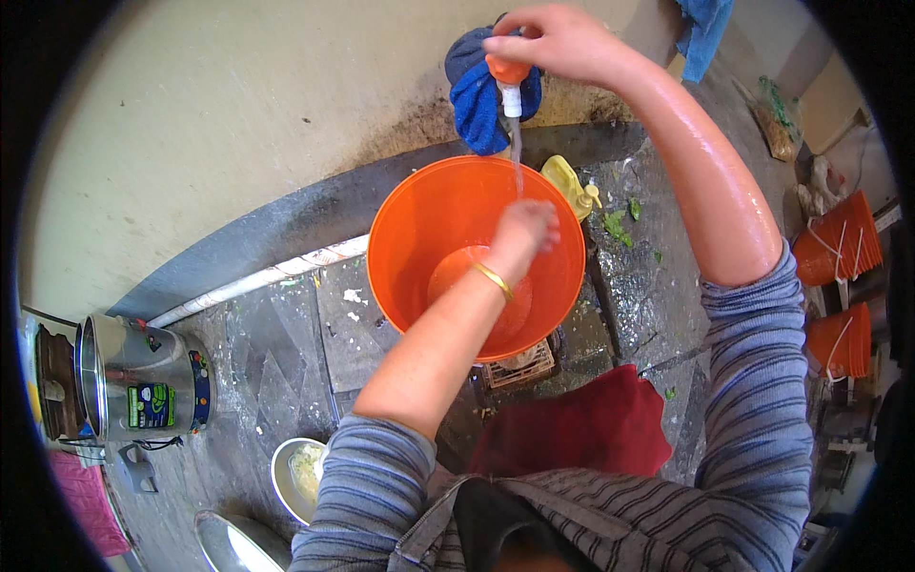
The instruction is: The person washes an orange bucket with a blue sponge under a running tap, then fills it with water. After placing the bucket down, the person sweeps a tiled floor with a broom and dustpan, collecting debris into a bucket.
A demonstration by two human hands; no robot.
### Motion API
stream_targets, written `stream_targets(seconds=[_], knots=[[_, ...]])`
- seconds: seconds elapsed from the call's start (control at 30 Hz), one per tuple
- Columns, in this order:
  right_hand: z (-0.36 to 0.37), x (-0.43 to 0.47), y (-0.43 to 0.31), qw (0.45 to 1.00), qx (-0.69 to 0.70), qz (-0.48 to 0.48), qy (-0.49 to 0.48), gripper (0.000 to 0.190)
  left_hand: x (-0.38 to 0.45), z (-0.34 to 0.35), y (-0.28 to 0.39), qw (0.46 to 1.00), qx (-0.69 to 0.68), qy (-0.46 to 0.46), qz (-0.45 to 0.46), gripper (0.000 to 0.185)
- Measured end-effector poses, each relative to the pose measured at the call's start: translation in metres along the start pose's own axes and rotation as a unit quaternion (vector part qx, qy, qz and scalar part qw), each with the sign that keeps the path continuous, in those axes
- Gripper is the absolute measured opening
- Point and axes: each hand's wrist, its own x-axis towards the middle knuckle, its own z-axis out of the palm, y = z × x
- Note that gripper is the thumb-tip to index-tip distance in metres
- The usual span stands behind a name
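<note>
Water runs from the white spout of a tap (512,100) into a large orange plastic bucket (414,214). My right hand (554,43) is at the top of the tap, thumb and fingers curled around its upper part above an orange fitting (507,70). Blue cloths (475,107) hang around the tap, against the wall. Inside the bucket's mouth, my left hand (527,225) is beside the falling stream, blurred, with loosely bent fingers and nothing visible in it. A gold bracelet (493,281) circles that wrist. The bucket's bottom looks wet; the water depth is unclear.
A yellow pump bottle (568,182) leans behind the bucket, near green leaf scraps (616,227). A drain grate (520,365) and dark red fabric (572,429) lie nearer me. Left are a steel pot (146,372) and bowl (294,475); right, stacked orange buckets (840,239). The paving is wet.
</note>
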Motion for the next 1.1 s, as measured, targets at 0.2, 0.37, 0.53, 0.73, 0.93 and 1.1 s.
stream_targets(seconds=[0.2,0.37,0.53,0.73,0.93,1.1], knots=[[0.023,-0.002,-0.024,0.981,-0.163,-0.095,0.047,0.022,0.034,-0.035,0.025,0.899,-0.438,0.017,-0.018,0.024],[0.026,0.006,-0.012,0.976,-0.200,-0.082,-0.031,0.026,0.050,-0.033,0.006,0.869,-0.494,0.019,-0.014,0.024],[0.029,0.003,-0.012,0.974,-0.190,-0.119,0.013,0.024,0.061,-0.024,-0.002,0.846,-0.520,0.092,-0.071,0.021],[0.049,-0.024,0.005,0.941,-0.080,-0.131,0.302,0.022,0.071,-0.031,-0.004,0.861,-0.496,0.016,-0.111,0.024],[0.128,-0.071,0.042,0.851,0.407,0.235,0.235,0.011,0.068,-0.024,0.004,0.940,-0.334,0.074,-0.020,0.027],[0.199,-0.070,0.059,0.453,0.804,0.355,0.146,0.035,0.045,-0.026,0.008,0.838,-0.542,-0.058,-0.010,0.029]])
